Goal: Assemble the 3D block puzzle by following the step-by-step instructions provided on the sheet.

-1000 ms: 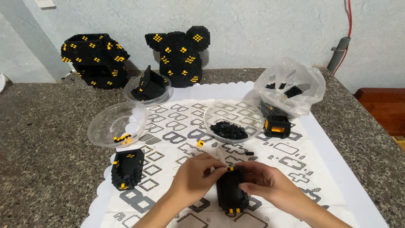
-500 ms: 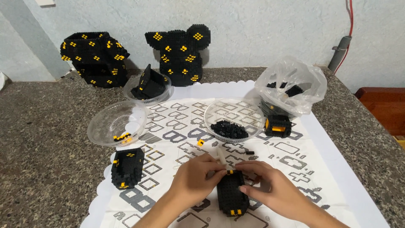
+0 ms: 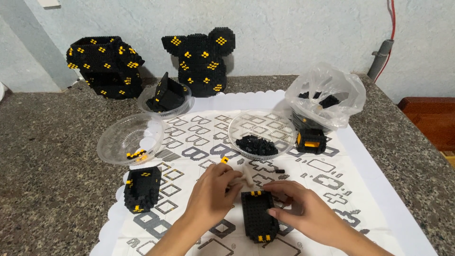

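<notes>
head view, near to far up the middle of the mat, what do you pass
Black block piece between the left hand and right hand → clear bowl of loose black bricks → mouse-eared black and yellow block figure against the wall.

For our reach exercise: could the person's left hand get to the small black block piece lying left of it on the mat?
Probably yes: the left hand sits beside the small block piece, with only bare mat between.
</notes>
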